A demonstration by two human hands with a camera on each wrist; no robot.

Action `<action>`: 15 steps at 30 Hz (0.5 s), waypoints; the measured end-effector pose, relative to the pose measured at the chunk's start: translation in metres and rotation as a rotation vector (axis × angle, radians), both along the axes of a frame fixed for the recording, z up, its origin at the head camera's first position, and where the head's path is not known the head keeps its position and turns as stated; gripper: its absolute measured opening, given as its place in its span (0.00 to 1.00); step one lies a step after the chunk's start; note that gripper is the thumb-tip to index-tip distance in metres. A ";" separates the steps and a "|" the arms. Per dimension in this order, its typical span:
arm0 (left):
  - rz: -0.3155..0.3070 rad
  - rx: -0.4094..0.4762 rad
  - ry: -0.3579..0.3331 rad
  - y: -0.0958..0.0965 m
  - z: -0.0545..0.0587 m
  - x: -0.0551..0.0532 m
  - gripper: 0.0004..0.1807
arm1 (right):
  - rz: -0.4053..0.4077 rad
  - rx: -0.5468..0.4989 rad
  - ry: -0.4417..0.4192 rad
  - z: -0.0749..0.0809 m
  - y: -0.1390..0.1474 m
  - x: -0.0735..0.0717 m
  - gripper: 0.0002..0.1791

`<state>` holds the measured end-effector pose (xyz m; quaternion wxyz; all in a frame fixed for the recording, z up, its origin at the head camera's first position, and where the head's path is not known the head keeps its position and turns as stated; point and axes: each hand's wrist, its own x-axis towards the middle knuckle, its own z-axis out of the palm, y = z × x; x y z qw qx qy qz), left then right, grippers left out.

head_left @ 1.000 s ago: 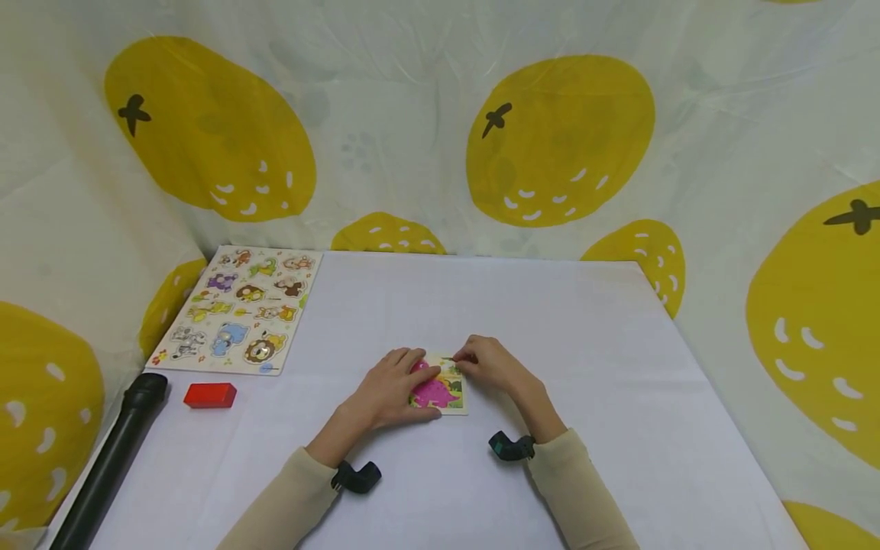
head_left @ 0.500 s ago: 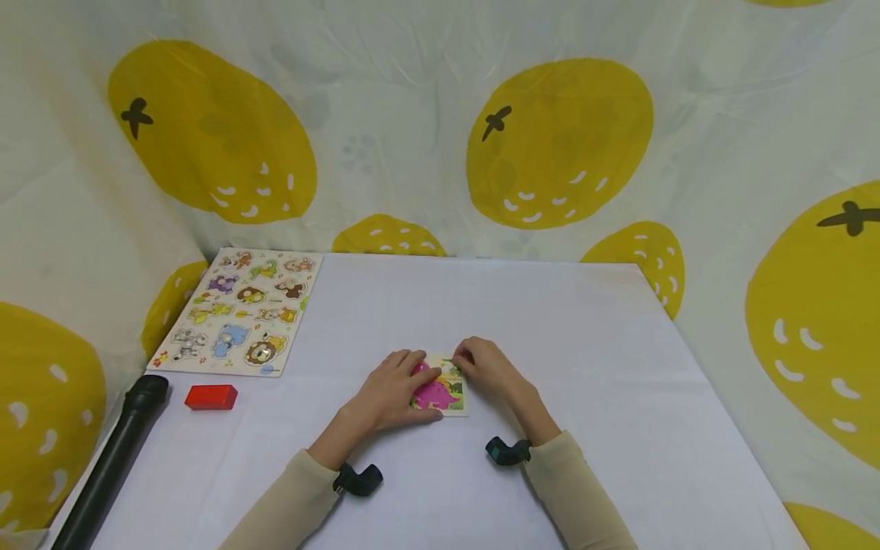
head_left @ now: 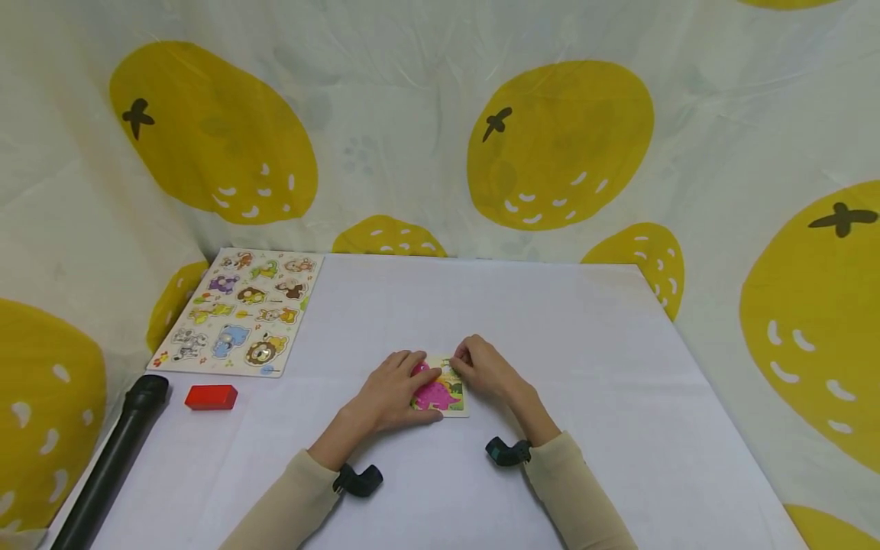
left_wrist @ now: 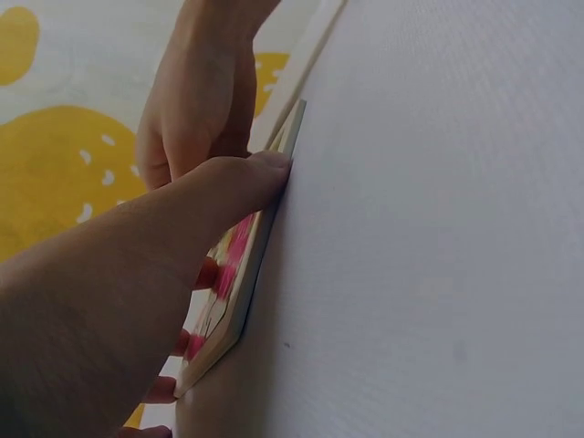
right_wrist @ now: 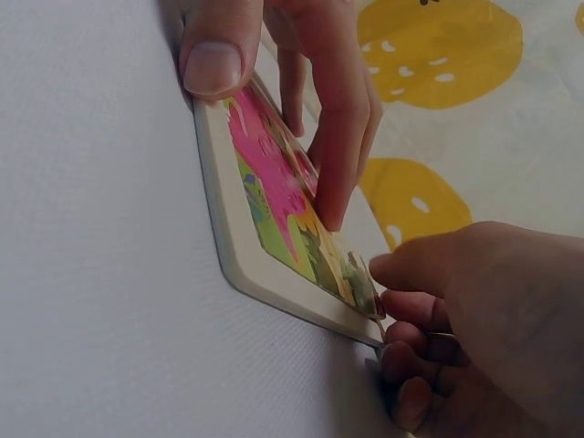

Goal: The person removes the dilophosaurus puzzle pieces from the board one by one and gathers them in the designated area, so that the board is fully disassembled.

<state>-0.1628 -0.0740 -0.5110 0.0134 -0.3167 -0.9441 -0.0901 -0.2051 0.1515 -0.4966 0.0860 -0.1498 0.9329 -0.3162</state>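
Note:
A small square jigsaw puzzle [head_left: 436,397] with a pink dinosaur picture and a pale wooden frame lies on the white table. My left hand [head_left: 390,391] holds it from the left: the thumb presses the near edge, the index finger rests on the picture, and other fingertips show along the opposite edge in the left wrist view. At the far right corner my right hand [head_left: 486,368] pinches a puzzle piece [right_wrist: 364,286] between thumb and fingers. In the right wrist view this piece stands tilted up at the picture's corner, partly hidden by the fingertips.
A larger animal puzzle board [head_left: 237,309] lies at the table's back left. In front of it is a red block [head_left: 210,396]. A long black tube [head_left: 113,458] runs along the left edge. A curtain printed with yellow fruit [head_left: 560,145] hangs behind the table.
The right hand's fingertips have shifted slightly at the puzzle's far right corner, the thumb now lower over the picture. The left hand and the puzzle have stayed in place.

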 end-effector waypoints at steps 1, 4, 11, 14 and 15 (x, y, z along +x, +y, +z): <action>-0.001 -0.002 0.000 0.000 0.000 0.000 0.42 | -0.003 -0.004 -0.003 0.000 0.000 0.000 0.08; -0.003 -0.002 -0.005 0.000 0.000 0.000 0.42 | -0.008 -0.006 -0.013 0.001 0.000 0.001 0.10; -0.003 0.007 -0.069 0.001 0.005 0.002 0.42 | 0.005 -0.043 -0.013 0.004 0.001 0.000 0.09; -0.016 0.013 -0.081 0.002 0.009 0.004 0.40 | 0.022 -0.069 -0.001 0.004 0.003 -0.002 0.09; -0.025 0.018 -0.077 0.003 0.010 0.004 0.40 | 0.029 -0.074 0.004 0.004 0.003 -0.002 0.09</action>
